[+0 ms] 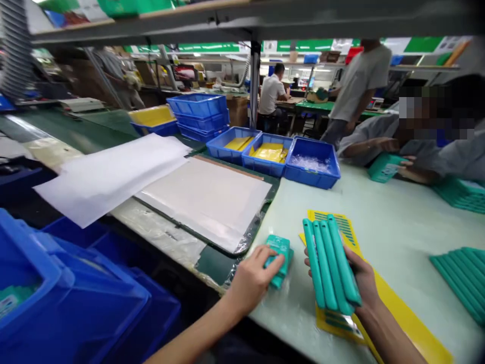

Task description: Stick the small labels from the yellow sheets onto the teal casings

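Note:
My right hand (359, 283) grips several long, flat teal cases (328, 265) side by side, tilted up above the table. The fingers show at their left side and the thumb at their right. Small teal cases (279, 247) lie in a low stack on the table's near edge, and my left hand (250, 278) is closed on the upper one with thumb and fingers. Part of that stack is hidden by the hand. Beneath the held cases lies a yellow sheet with green slots (401, 313).
Blue bins (312, 162) with yellow packets and clear bits line the back. White paper sheets (113, 172) lie left. Large blue crates (76, 298) stand at lower left. More teal cases (462, 278) lie right. Across the table, a co-worker's hand (407, 162) holds a teal case.

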Available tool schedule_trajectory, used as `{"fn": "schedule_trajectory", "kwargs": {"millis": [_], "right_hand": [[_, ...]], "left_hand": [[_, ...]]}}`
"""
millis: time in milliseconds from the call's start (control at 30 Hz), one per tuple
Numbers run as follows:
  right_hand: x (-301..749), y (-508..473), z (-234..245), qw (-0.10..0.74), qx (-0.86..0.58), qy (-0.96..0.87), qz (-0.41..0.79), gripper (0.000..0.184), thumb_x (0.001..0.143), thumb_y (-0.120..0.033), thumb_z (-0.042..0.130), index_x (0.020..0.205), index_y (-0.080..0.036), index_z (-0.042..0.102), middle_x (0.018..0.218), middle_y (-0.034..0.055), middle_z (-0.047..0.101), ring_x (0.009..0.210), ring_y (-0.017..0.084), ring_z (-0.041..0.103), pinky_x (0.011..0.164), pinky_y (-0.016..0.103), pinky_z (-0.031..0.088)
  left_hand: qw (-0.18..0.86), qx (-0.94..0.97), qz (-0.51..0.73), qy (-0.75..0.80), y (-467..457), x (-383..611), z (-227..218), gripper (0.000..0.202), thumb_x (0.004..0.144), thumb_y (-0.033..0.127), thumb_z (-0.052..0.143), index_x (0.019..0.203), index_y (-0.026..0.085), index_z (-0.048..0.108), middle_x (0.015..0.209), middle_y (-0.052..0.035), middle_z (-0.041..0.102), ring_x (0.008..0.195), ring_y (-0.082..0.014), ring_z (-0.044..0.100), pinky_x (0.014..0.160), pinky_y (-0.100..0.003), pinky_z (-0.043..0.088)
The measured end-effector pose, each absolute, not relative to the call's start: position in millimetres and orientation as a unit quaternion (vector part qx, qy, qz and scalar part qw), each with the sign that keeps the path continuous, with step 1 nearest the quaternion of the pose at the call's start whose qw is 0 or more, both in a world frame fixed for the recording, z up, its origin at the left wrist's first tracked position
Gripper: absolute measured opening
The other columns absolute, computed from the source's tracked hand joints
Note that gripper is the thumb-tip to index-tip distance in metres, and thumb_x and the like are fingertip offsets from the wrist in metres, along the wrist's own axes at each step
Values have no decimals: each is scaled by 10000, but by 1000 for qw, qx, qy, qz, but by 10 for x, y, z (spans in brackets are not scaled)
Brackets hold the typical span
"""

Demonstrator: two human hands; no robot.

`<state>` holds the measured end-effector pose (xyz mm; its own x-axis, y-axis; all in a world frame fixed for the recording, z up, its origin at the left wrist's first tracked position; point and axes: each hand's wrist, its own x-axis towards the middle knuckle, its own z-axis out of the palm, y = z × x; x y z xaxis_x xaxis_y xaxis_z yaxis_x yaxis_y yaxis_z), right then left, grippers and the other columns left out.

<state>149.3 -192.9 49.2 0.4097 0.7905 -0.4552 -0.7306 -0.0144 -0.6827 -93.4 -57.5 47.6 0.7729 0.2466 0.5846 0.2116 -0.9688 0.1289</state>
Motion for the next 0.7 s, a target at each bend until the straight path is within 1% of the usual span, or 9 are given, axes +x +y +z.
{"fn": "schedule_trajectory", "kwargs": {"millis": [67, 167, 233, 267, 300, 367, 467, 600, 700], "right_hand": [[1458, -2068, 430, 715, -485, 28, 502, 601, 726, -519, 920, 1203, -168, 816, 1092, 152, 872, 1044, 413, 846, 957, 553, 707], [1346, -2147, 458, 707, -501, 103, 488, 542, 647, -434, 964, 1101, -174, 823, 1074, 128, 877, 1025, 390, 851, 957, 513, 716], [1257, -2134, 540, 703, -507, 123, 483, 486, 610, -370, 990, 1027, -188, 821, 1064, 115, 880, 985, 386, 856, 928, 507, 727], [1216, -2114, 587, 698, -507, 125, 489, 475, 596, -343, 1003, 1008, -191, 819, 1058, 114, 880, 964, 392, 857, 915, 516, 731], [1181, -2088, 630, 691, -504, 125, 503, 479, 586, -324, 1015, 1001, -190, 818, 1056, 120, 880, 950, 400, 857, 907, 529, 732], [1132, -2022, 699, 672, -495, 123, 536, 507, 575, -312, 1033, 1015, -180, 818, 1048, 136, 878, 929, 416, 856, 899, 554, 732], [1112, -1909, 743, 656, -500, 109, 555, 541, 584, -338, 1035, 1049, -175, 813, 1066, 138, 877, 921, 411, 856, 889, 555, 732], [1116, -1775, 741, 637, -542, 18, 547, 615, 596, -384, 1037, 1121, -165, 804, 1187, 127, 865, 1046, 377, 846, 916, 466, 719], [1094, -1692, 730, 607, -577, -62, 542, 675, 630, -479, 1018, 1179, -158, 790, 1258, 132, 848, 1153, 376, 818, 978, 447, 687]], "left_hand": [[27, 975, 183, 125, -766, -770, 282, 546, 974, -14, 477, 1482, 120, 625, 1337, -196, 758, 1337, -388, 719, 974, -477, 699], [93, 983, 41, 151, -922, -809, 284, 851, 859, 2, 627, 1676, 67, 398, 1589, -288, 586, 1572, -500, 501, 1189, -653, 565], [206, 969, -7, 137, -899, -900, 435, 1116, 694, 19, 732, 1720, 54, 293, 1710, -319, 417, 1673, -524, 317, 1316, -668, 426], [268, 954, -10, 135, -861, -931, 525, 1144, 662, 49, 754, 1714, 73, 306, 1750, -307, 342, 1698, -507, 266, 1349, -632, 393], [323, 934, 6, 154, -816, -941, 608, 1073, 691, 100, 763, 1687, 100, 363, 1765, -285, 304, 1707, -472, 262, 1363, -586, 386], [393, 879, 69, 260, -728, -879, 721, 747, 881, 239, 681, 1594, 134, 486, 1736, -252, 327, 1676, -394, 350, 1362, -521, 388], [411, 808, 121, 404, -644, -615, 708, 537, 1046, 346, 501, 1519, 97, 552, 1552, -268, 520, 1533, -389, 515, 1335, -549, 385], [422, 790, 107, 431, -639, -290, 533, 485, 969, 251, 566, 1384, 12, 645, 1336, -304, 637, 1361, -463, 598, 1233, -605, 438], [443, 770, 119, 443, -682, -258, 448, 438, 898, 169, 584, 1291, 10, 690, 1322, -316, 634, 1334, -464, 595, 1217, -590, 439]]}}
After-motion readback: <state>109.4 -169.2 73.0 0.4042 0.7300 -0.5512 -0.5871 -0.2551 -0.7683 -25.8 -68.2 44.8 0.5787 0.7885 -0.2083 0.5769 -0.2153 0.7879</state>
